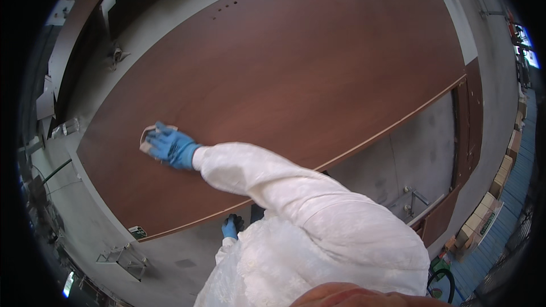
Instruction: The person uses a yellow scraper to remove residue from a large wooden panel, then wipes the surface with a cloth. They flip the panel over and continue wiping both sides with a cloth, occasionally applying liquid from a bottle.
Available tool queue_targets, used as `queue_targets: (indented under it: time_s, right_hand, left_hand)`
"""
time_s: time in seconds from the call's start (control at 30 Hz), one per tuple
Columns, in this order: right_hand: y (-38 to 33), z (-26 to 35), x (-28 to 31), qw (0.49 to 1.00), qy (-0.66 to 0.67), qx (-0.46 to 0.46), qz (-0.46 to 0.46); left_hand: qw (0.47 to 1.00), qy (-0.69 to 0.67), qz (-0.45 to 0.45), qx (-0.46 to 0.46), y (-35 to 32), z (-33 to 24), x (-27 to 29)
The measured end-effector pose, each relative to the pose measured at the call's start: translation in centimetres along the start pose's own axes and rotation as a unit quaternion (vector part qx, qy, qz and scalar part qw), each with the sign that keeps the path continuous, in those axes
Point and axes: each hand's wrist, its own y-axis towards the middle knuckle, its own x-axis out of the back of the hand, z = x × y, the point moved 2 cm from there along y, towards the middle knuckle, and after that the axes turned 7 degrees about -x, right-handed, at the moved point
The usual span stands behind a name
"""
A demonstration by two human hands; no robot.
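A large reddish-brown panel (307, 62) lies flat beneath my outstretched right arm. My right hand (176, 146), in a blue glove, is pressed on the panel's left part with its fingers over a pale beige pad (145, 146). Only the pad's edges show past the glove, so its exact kind is hidden. Just off the panel's near edge hangs my left hand (229, 228), also blue-gloved. Its fingers look curled around or against something dark, too small to make out. White coverall sleeves cover both arms.
A small green-and-white label (137, 232) sits at the panel's near left corner. Metal stand frames (126, 261) rise from the floor at lower left, others at right (410, 200). Brown frame parts (467, 119) lie beyond the right edge. Stacked cartons (476, 222) line the far right.
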Motion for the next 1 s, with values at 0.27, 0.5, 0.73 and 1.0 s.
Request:
queue_targets:
  time_s: [0.27, 0.5, 0.73, 1.0]
  right_hand:
    - [2.1, -22.8, 8.7, 0.843, 0.227, -0.434, 0.224]
    - [-14.5, -59.4, 38.3, 0.898, -0.254, -0.34, -0.114]
    - [-16.8, -65.7, 42.5, 0.764, -0.373, -0.517, -0.098]
    - [4.2, -36.5, 12.4, 0.948, -0.25, -0.19, -0.056]
  left_hand:
    - [0.996, -0.067, -0.064, 0.014, -2.6, 3.0, -1.8]
    - [0.986, -0.009, -0.104, 0.132, -5.9, 5.9, -10.3]
    - [0.998, 0.045, -0.004, 0.041, -7.7, 6.4, -20.2]
    - [0.986, -0.096, -0.061, 0.125, -8.3, 3.9, -19.0]
